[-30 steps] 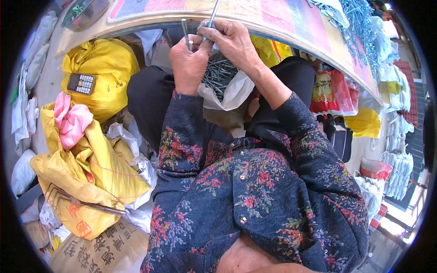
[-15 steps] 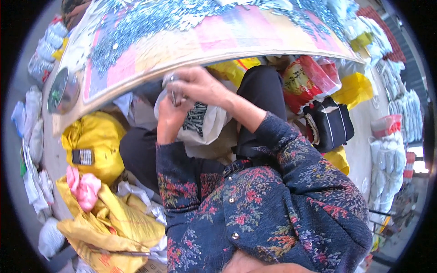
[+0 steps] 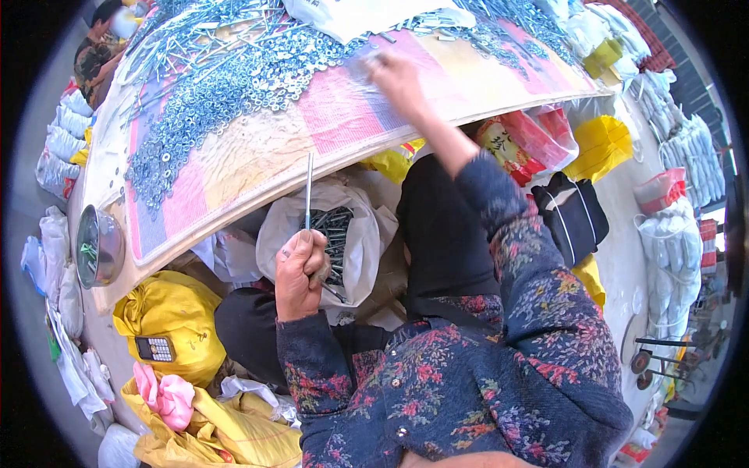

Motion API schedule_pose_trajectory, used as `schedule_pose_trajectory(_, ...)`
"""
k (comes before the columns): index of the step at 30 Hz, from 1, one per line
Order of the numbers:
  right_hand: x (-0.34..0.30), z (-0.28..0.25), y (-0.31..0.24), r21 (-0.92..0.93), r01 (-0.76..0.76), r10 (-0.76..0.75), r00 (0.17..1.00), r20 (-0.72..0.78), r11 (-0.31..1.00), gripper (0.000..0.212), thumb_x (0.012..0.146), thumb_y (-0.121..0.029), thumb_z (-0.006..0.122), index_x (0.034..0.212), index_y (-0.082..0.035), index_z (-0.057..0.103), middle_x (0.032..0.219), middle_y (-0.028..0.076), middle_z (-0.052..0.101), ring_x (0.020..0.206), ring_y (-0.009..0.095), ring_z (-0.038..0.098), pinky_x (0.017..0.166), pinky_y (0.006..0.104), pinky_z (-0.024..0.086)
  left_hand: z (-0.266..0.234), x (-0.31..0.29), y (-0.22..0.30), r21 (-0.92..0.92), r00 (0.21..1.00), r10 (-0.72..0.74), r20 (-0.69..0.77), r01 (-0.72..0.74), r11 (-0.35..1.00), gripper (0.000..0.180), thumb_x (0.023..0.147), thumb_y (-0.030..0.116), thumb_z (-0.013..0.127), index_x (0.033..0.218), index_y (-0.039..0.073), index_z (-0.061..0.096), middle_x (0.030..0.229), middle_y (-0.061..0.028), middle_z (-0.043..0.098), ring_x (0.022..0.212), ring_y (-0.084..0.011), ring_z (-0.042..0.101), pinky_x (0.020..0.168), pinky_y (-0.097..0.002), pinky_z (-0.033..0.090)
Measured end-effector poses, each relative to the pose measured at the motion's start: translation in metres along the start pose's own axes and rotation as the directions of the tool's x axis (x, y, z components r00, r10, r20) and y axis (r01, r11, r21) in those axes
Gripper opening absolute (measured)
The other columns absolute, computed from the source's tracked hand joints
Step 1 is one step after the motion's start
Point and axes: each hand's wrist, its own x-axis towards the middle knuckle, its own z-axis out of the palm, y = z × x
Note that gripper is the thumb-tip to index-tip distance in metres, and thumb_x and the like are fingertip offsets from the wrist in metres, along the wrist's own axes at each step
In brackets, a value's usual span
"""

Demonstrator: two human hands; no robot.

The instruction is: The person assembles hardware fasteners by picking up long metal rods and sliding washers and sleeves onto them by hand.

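My left hand (image 3: 298, 273) is closed around a thin metal rod (image 3: 309, 191), which stands upright out of the fist like a long bolt. Just behind and beside it, a white sack (image 3: 281, 222) sits between my knees with many dark metal bolts (image 3: 337, 238) inside. My right hand (image 3: 396, 82) reaches out over the striped cloth (image 3: 343, 109) on the table; motion smears its fingers, and whether they hold anything is unclear. Left of that hand spreads a wide heap of shiny washers and nuts (image 3: 234, 97).
More long rods (image 3: 187, 54) and a white bag (image 3: 351, 15) lie farther back on the table. A metal bowl (image 3: 100, 248) stands at its left corner. Around me are a yellow sack (image 3: 183, 312) with a calculator (image 3: 155, 349), and a black bag (image 3: 573, 218). Another person (image 3: 95, 54) is at far left.
My right hand has left my left hand and moved up and right over the table. The left hand has lowered slightly, and the rod now shows upright in it. The view has shifted.
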Motion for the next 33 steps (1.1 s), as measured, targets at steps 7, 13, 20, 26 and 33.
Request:
schedule_pose_trajectory(7,0.119,-0.017,0.071,-0.570,-0.157,0.074,0.983,-0.166,0.807,0.038,0.085,-0.036,0.058,0.096,-0.001,0.070,0.090,0.022,0.068,0.086,0.036,0.067,0.078,0.0430,0.051,0.001,0.018,-0.009,0.088,0.993,-0.010,-0.117,0.021,0.996,0.027,0.094,0.023,0.059,0.094,-0.004,0.064,0.061,0.0002,0.051,0.046,-0.0020,0.034,0.041,-0.0161,0.024)
schedule_pose_trajectory(13,0.088,-0.020,0.027,-0.500,0.057,0.039,0.983,0.180,0.864,0.035,0.080,-0.034,0.063,0.092,-0.002,0.072,0.086,0.016,0.070,0.082,0.027,0.068,0.079,0.0382,0.051,0.010,0.021,-0.009,0.132,0.996,0.011,-0.088,0.001,0.991,0.024,0.095,0.018,0.058,0.099,-0.005,0.064,0.062,0.0032,0.049,0.052,-0.0013,0.039,0.043,-0.0168,0.023)
schedule_pose_trajectory(20,-0.002,-0.016,-0.024,0.536,-0.486,0.122,0.809,0.575,0.690,0.014,0.092,-0.017,0.064,0.090,-0.004,0.068,0.076,0.003,0.064,0.061,0.004,0.051,0.051,0.0159,0.036,0.024,0.019,-0.002,0.329,0.983,0.086,-0.165,-0.027,0.944,0.029,0.097,0.024,0.053,0.107,-0.002,0.062,0.063,0.0018,0.053,0.048,-0.0003,0.032,0.044,-0.0175,0.021)
schedule_pose_trajectory(26,-0.051,0.005,-0.047,0.504,-0.310,-0.028,0.830,0.556,0.806,0.020,0.093,-0.022,0.061,0.087,-0.004,0.069,0.072,-0.001,0.060,0.061,0.005,0.046,0.055,0.0210,0.036,0.010,0.009,-0.001,0.343,0.969,0.138,-0.204,-0.061,0.937,0.026,0.095,0.024,0.057,0.093,0.000,0.066,0.063,0.0030,0.054,0.048,0.0003,0.034,0.043,-0.0177,0.021)
schedule_pose_trajectory(33,-0.074,0.008,-0.102,0.078,0.275,-0.222,0.544,0.809,0.958,0.028,0.091,-0.025,0.062,0.103,-0.001,0.068,0.077,-0.002,0.059,0.070,0.006,0.050,0.060,0.0211,0.041,0.012,0.000,0.005,0.377,0.985,0.108,-0.137,-0.049,0.925,0.022,0.091,0.021,0.059,0.086,0.001,0.066,0.058,0.0064,0.047,0.049,-0.0009,0.032,0.043,-0.0193,0.020)
